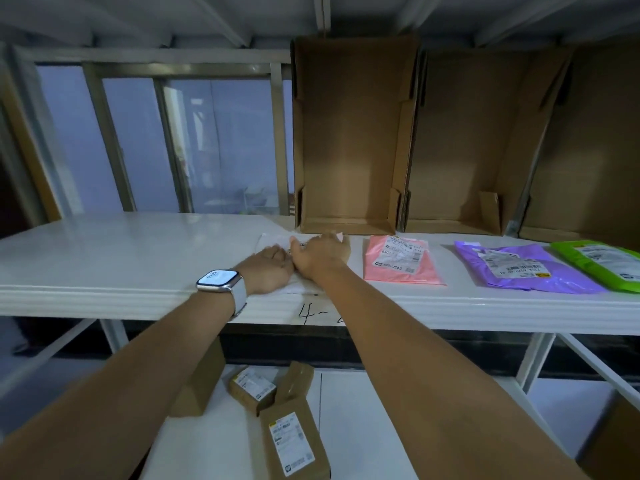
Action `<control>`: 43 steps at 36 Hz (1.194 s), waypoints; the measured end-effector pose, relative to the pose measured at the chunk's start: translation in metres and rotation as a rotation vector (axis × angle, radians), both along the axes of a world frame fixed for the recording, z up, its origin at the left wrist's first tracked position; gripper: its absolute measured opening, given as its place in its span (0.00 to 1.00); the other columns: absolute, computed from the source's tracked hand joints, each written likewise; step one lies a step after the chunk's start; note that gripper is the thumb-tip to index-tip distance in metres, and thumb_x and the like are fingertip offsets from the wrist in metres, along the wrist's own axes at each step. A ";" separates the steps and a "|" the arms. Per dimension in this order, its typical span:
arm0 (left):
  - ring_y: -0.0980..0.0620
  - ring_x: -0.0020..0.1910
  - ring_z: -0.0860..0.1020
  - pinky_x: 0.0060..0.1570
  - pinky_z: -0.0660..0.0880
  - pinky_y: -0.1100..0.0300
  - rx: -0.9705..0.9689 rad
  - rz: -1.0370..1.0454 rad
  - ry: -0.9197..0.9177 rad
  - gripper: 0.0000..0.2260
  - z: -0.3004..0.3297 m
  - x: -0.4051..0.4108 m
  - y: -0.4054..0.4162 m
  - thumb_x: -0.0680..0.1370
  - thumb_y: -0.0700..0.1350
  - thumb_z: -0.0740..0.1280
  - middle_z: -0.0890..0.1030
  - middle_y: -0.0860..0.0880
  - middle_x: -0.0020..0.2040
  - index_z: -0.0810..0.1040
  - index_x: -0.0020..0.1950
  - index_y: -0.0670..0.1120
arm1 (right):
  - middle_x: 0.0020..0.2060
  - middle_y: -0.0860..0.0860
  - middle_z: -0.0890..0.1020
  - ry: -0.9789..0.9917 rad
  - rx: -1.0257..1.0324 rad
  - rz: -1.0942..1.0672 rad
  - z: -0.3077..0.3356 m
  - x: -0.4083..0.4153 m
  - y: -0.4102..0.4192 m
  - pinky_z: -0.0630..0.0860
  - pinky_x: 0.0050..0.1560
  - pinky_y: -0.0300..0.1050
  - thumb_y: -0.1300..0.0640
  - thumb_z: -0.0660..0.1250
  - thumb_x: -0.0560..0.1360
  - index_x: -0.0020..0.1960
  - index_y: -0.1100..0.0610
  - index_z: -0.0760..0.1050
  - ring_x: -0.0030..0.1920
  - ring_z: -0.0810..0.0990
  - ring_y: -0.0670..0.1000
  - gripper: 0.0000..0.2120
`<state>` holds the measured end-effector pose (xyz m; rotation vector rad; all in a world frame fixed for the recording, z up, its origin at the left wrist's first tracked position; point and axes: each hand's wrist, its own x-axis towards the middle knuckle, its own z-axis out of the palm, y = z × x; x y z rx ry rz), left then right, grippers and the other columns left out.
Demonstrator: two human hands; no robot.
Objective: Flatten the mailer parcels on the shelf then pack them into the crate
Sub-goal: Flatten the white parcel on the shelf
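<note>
Head view: both hands, left (268,271) & right (320,252), pressed flat, touching, on white mailer (273,241), mostly hidden.

White shelf (104,251), white mailer (273,241), pink mailer (401,268), purple mailer (519,271), green mailer (599,265), brown cardboard boxes (349,133)

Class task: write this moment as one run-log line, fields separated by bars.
phase: flattening | left hand and right hand: palms down on white mailer | waiting: pink mailer, purple mailer, green mailer | packed: none visible
</note>
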<state>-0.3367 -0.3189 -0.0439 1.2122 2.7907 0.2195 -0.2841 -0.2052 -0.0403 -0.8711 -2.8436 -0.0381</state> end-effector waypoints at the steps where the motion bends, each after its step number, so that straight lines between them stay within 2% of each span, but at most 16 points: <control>1: 0.46 0.78 0.52 0.77 0.51 0.52 0.015 0.003 -0.012 0.28 0.000 0.001 -0.001 0.81 0.55 0.45 0.51 0.42 0.79 0.48 0.79 0.45 | 0.73 0.59 0.67 0.022 0.104 0.014 0.002 0.002 -0.004 0.53 0.74 0.55 0.38 0.38 0.80 0.72 0.59 0.69 0.75 0.61 0.57 0.36; 4: 0.43 0.68 0.70 0.69 0.67 0.48 0.059 0.032 -0.018 0.28 0.005 0.004 -0.002 0.76 0.55 0.53 0.68 0.41 0.72 0.62 0.74 0.47 | 0.70 0.59 0.71 0.150 0.169 0.108 0.006 0.007 -0.017 0.59 0.71 0.55 0.41 0.40 0.81 0.70 0.60 0.71 0.73 0.64 0.58 0.33; 8: 0.44 0.70 0.68 0.69 0.60 0.58 0.130 0.063 -0.040 0.19 0.003 0.009 0.002 0.82 0.44 0.57 0.70 0.40 0.71 0.67 0.71 0.38 | 0.74 0.59 0.66 0.163 -0.142 0.252 -0.002 0.012 -0.026 0.65 0.68 0.54 0.40 0.37 0.81 0.72 0.57 0.69 0.73 0.64 0.57 0.34; 11: 0.40 0.73 0.64 0.72 0.58 0.54 0.182 0.038 -0.066 0.19 0.001 0.009 -0.006 0.82 0.41 0.54 0.66 0.37 0.73 0.65 0.72 0.36 | 0.71 0.57 0.70 0.097 -0.170 0.287 -0.008 0.019 -0.026 0.68 0.65 0.52 0.38 0.32 0.79 0.71 0.55 0.71 0.71 0.68 0.56 0.39; 12: 0.39 0.72 0.66 0.70 0.61 0.53 0.204 0.038 -0.090 0.17 0.002 0.010 -0.007 0.82 0.41 0.53 0.68 0.36 0.72 0.69 0.69 0.36 | 0.72 0.57 0.70 0.083 -0.148 0.283 -0.010 0.022 -0.024 0.68 0.65 0.52 0.38 0.31 0.79 0.71 0.55 0.70 0.72 0.68 0.55 0.40; 14: 0.40 0.62 0.74 0.60 0.68 0.55 0.212 0.013 -0.087 0.11 0.005 0.015 -0.008 0.82 0.42 0.54 0.75 0.36 0.62 0.76 0.52 0.43 | 0.74 0.56 0.67 0.047 -0.106 0.277 -0.012 0.023 -0.022 0.66 0.67 0.52 0.37 0.30 0.78 0.73 0.55 0.68 0.74 0.64 0.55 0.40; 15: 0.41 0.58 0.75 0.56 0.69 0.56 0.194 -0.015 -0.073 0.09 0.007 0.019 -0.008 0.82 0.43 0.55 0.76 0.38 0.58 0.74 0.46 0.47 | 0.75 0.55 0.65 0.026 -0.093 0.273 -0.012 0.023 -0.021 0.65 0.70 0.53 0.36 0.30 0.78 0.75 0.54 0.66 0.75 0.62 0.55 0.40; 18: 0.42 0.62 0.71 0.62 0.66 0.53 0.165 -0.049 -0.085 0.08 0.010 0.021 -0.013 0.82 0.44 0.53 0.73 0.41 0.57 0.71 0.53 0.49 | 0.78 0.54 0.57 -0.020 -0.093 0.260 -0.013 0.024 -0.018 0.57 0.75 0.53 0.36 0.31 0.78 0.78 0.54 0.58 0.78 0.54 0.54 0.39; 20: 0.42 0.66 0.69 0.67 0.64 0.51 0.154 -0.061 -0.063 0.14 0.006 0.011 -0.017 0.82 0.46 0.51 0.72 0.41 0.64 0.70 0.62 0.44 | 0.79 0.53 0.54 -0.046 -0.099 0.255 -0.013 0.026 -0.018 0.53 0.76 0.53 0.36 0.32 0.78 0.79 0.55 0.54 0.79 0.51 0.53 0.37; 22: 0.46 0.74 0.62 0.75 0.58 0.52 0.097 -0.043 -0.024 0.22 0.002 0.003 -0.022 0.82 0.50 0.47 0.63 0.42 0.75 0.62 0.74 0.42 | 0.79 0.53 0.52 -0.055 -0.102 0.255 -0.013 0.027 -0.016 0.52 0.77 0.53 0.36 0.33 0.78 0.79 0.55 0.52 0.79 0.49 0.53 0.37; 24: 0.50 0.78 0.52 0.77 0.49 0.55 0.052 -0.017 0.007 0.25 -0.001 -0.003 -0.023 0.83 0.51 0.45 0.52 0.46 0.79 0.51 0.79 0.43 | 0.79 0.53 0.51 -0.060 -0.113 0.258 -0.013 0.027 -0.016 0.51 0.77 0.53 0.36 0.34 0.79 0.80 0.55 0.51 0.79 0.49 0.53 0.37; 28: 0.52 0.79 0.49 0.77 0.47 0.57 0.033 -0.027 -0.001 0.26 0.000 -0.002 -0.021 0.83 0.52 0.45 0.49 0.46 0.80 0.48 0.79 0.43 | 0.79 0.53 0.53 -0.065 -0.146 0.273 -0.010 0.031 -0.014 0.50 0.77 0.52 0.39 0.38 0.80 0.79 0.55 0.51 0.79 0.50 0.52 0.34; 31: 0.50 0.79 0.51 0.76 0.47 0.57 0.045 -0.026 -0.054 0.26 0.003 -0.006 -0.019 0.83 0.54 0.47 0.51 0.46 0.80 0.50 0.79 0.43 | 0.77 0.54 0.60 -0.070 -0.145 0.274 -0.004 0.035 -0.012 0.58 0.74 0.55 0.41 0.44 0.79 0.78 0.56 0.57 0.76 0.58 0.54 0.32; 35: 0.46 0.74 0.63 0.72 0.61 0.55 0.004 0.057 -0.121 0.22 0.019 -0.005 -0.016 0.82 0.53 0.53 0.63 0.46 0.76 0.64 0.74 0.45 | 0.70 0.55 0.72 -0.094 -0.169 0.249 0.007 0.032 -0.006 0.68 0.66 0.54 0.40 0.52 0.79 0.69 0.56 0.70 0.68 0.71 0.58 0.27; 38: 0.41 0.65 0.72 0.61 0.69 0.54 0.002 0.106 -0.065 0.16 0.034 0.003 -0.005 0.82 0.44 0.55 0.74 0.40 0.66 0.74 0.64 0.38 | 0.69 0.54 0.73 -0.077 -0.195 0.216 0.016 0.022 -0.001 0.69 0.60 0.49 0.44 0.52 0.80 0.68 0.55 0.71 0.66 0.71 0.56 0.23; 43: 0.41 0.60 0.74 0.61 0.72 0.47 0.089 0.038 0.116 0.18 0.031 -0.018 0.015 0.77 0.48 0.54 0.76 0.41 0.61 0.75 0.61 0.43 | 0.64 0.59 0.76 0.145 -0.113 0.146 0.015 0.014 0.000 0.68 0.62 0.51 0.44 0.43 0.82 0.68 0.56 0.71 0.65 0.73 0.59 0.27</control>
